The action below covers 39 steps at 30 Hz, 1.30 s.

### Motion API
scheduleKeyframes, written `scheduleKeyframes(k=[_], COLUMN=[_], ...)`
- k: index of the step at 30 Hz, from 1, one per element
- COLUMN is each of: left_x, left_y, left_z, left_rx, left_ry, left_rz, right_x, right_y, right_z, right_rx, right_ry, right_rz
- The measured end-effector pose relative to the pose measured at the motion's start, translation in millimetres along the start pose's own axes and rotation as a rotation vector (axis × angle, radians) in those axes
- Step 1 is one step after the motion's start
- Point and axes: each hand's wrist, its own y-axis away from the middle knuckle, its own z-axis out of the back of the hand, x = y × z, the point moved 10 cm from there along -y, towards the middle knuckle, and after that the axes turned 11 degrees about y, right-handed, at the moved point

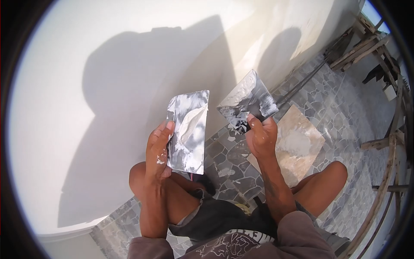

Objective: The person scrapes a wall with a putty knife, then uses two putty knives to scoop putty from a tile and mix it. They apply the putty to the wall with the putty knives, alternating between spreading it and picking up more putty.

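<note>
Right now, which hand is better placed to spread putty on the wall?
Left, probably. The left hand holds the large blade with a thick ridge of putty, its top overlapping the wall. The right hand holds the small blade with a thinner patch.

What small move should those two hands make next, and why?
Probably tilt the blade in the right hand across to the plate in the left hand and scrape up its putty. The plate carries a thick white ridge, the blade only a smaller smear near its upper edge, and the two are held apart before the wall.
</note>
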Motion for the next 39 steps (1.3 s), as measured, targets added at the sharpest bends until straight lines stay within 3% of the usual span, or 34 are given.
scheduleKeyframes(k=[3,6,9,11,13,15,18,26,30,34,36,39], left_x=[21,41,45,57,61,65,46,42,31,18,9,-1], left_y=[-5,-11,-8,-6,-12,-21,-19,-31,-28,-24,-19,-9], left_z=[-6,-3,-25,-32,-24,-23,-32,-29,-37,-48,-58,-54], left_rx=[-0.020,-0.033,0.027,0.081,0.045,0.058,0.086,0.090,0.042,0.064,0.004,-0.030], left_ry=[0.022,0.044,0.022,0.348,0.276,0.280,0.168,0.069,0.037,-0.093,-0.156,-0.612], left_rz=[0.065,0.149,0.151,0.248,0.238,0.289,0.187,0.136,0.033,-0.196,-0.349,-0.509], right_x=[32,95,136,125,116,108,105,73,74,66,88,88], right_y=[21,42,74,87,90,91,82,37,18,20,27,38], right_z=[5,-30,-74,-86,-92,-95,-87,-39,-3,40,36,35], right_rx=[-0.004,0.152,0.407,0.502,0.554,0.570,0.518,0.462,0.367,0.180,0.158,0.148], right_ry=[0.203,0.434,0.553,0.675,0.801,0.880,0.953,1.102,1.065,0.884,0.814,0.707], right_rz=[0.079,0.420,0.959,1.076,1.078,1.068,1.054,0.903,0.600,0.020,0.046,-0.043])
